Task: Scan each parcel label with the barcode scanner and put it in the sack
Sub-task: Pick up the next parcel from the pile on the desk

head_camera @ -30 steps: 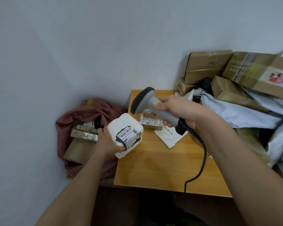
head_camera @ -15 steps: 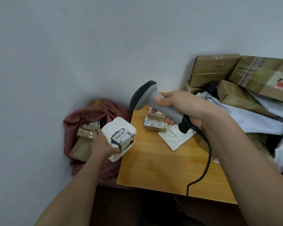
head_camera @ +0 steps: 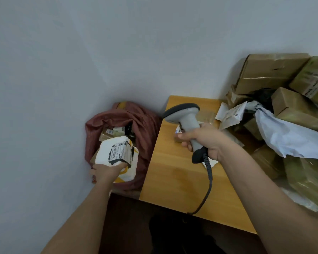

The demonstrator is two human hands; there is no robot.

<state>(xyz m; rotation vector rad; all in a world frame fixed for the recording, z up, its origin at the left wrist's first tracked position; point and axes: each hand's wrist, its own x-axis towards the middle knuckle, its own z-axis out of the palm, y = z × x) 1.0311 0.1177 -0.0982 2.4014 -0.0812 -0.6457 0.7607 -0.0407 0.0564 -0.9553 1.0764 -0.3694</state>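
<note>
My left hand (head_camera: pixel 106 171) grips a white parcel (head_camera: pixel 117 156) with a black-edged barcode label, held over the open mouth of the reddish-brown sack (head_camera: pixel 145 129) on the floor left of the table. Several brown parcels lie inside the sack. My right hand (head_camera: pixel 204 140) holds the grey barcode scanner (head_camera: pixel 185 118) by its handle above the wooden table (head_camera: pixel 173 176), its head pointing left and its black cable hanging over the table's front edge. A small parcel sits on the table, mostly hidden behind my right hand.
A heap of cardboard boxes (head_camera: pixel 268 74) and white and grey poly mailers (head_camera: pixel 286 136) fills the right side of the table. A white wall closes off the left and back. Dark floor shows under the table's front edge.
My left hand has carried the white parcel left and down, from beside the scanner to over the sack's mouth. My right hand has lowered the scanner toward the table.
</note>
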